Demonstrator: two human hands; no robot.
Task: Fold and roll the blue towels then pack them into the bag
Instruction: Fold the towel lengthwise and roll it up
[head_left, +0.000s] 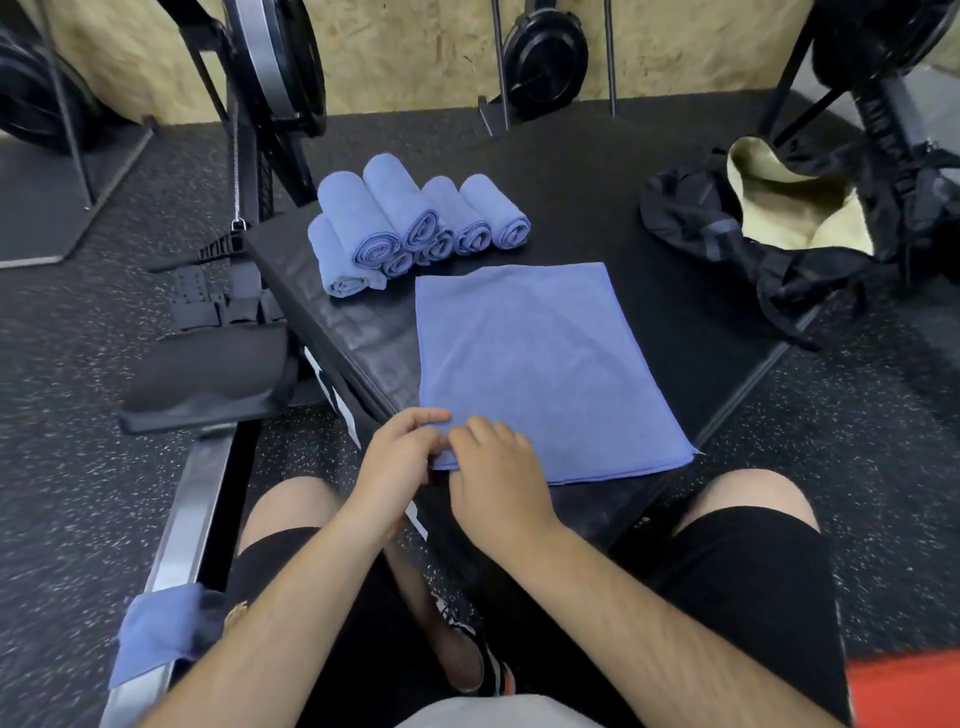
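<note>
- The flat towel is lying spread on the black padded worktop in front of you. It is a soft, fine-napped blue rectangle with a stitched hem, and its near edge is reaching the worktop's front corner.
- The rolled towels are sitting just beyond the flat towel's far left corner. They are several tight blue cylinders stacked in two layers, with their spiral ends facing you.
- The bag is slumping at the far right of the worktop, well apart from the towels. It is limp black fabric, its mouth is gaping on a pale yellowish lining, and its straps are trailing over the edge.
- Your left hand is curling narrowly around the flat towel's near left corner, thumb and fingers pinching the cloth.
- Your right hand is sitting just beside it, nearly touching, knuckles bent and fingers gripping the same near edge; its fingertips are hiding under the hand.
- A crumpled spare towel is draping over a smooth metal rail by your left knee.
- The speckled rubber floor is showing all around.
</note>
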